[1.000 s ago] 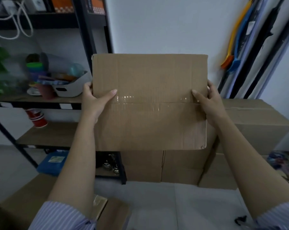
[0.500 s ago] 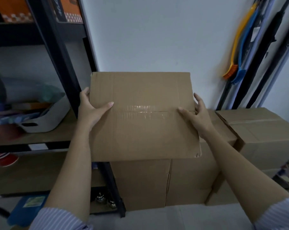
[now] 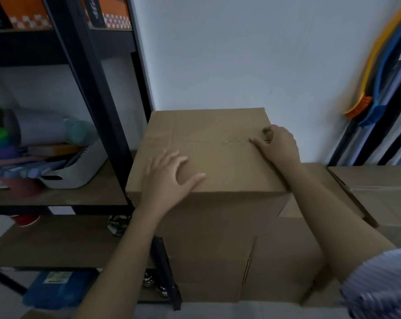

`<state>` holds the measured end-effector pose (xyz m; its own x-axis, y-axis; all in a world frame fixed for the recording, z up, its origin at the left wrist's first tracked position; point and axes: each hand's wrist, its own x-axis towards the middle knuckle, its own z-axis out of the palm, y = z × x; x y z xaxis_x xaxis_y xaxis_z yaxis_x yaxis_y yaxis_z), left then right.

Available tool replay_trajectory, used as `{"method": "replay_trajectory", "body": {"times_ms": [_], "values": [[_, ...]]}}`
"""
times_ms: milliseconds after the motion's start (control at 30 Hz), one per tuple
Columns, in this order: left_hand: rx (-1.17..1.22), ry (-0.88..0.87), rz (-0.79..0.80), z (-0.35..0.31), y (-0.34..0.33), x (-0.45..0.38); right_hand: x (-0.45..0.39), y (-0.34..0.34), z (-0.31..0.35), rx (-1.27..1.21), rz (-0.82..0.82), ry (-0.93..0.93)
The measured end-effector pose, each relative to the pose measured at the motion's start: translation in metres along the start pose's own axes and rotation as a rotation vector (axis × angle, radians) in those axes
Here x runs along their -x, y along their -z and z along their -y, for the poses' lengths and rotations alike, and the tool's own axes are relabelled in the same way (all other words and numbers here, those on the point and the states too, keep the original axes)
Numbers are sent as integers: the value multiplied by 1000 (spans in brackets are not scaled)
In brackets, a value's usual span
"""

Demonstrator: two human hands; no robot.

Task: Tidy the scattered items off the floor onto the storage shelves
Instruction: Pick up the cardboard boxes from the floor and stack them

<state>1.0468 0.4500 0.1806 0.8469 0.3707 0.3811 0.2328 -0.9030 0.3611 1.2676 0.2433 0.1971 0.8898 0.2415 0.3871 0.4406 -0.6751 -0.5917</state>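
A brown cardboard box [image 3: 215,162] with a taped top seam sits on top of a stack of cardboard boxes [image 3: 241,261] against the white wall, right beside the black shelf post. My left hand [image 3: 169,178] lies flat on the box's top near its front left, fingers spread. At the right end of the seam, my right hand [image 3: 275,143] rests on the top with its fingers loosely bent, holding nothing.
The black storage shelf [image 3: 57,196] stands to the left, with a grey bin [image 3: 77,166] of mixed items on one level. More cardboard boxes [image 3: 379,187] lie to the right. Orange and blue brushes [image 3: 365,109] hang on the wall. A blue case [image 3: 57,288] sits low.
The box was held up in both hands; now it sits on the stack beside the shelf. Both hands let go of its sides and rest on its top. The view moved closer.
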Motion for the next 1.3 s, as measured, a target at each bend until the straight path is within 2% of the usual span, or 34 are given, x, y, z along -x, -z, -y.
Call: {"method": "replay_trajectory", "body": {"times_ms": [100,167,333,467,533,667,833,1167,1300], "values": [[-186,22,70,-25,-12,12,-6,-4,7,201,-103,137],[-301,27,100,-27,-19,11,-9,-4,13,285,-72,218],[-278,53,114,-21,-17,-27,-3,-2,31,387,311,184],[-201,123,185,-15,-8,-59,24,7,45,354,528,430],[-191,154,225,-8,-6,-66,32,9,45,423,598,505],[-205,175,210,-10,-12,-75,19,-7,36,555,468,621],[-184,189,167,-3,-18,-92,0,-24,33,561,412,660],[-166,219,110,2,-29,-104,-9,-32,25,495,360,672],[-218,202,50,0,-37,-96,-2,-29,28,536,269,623]]}}
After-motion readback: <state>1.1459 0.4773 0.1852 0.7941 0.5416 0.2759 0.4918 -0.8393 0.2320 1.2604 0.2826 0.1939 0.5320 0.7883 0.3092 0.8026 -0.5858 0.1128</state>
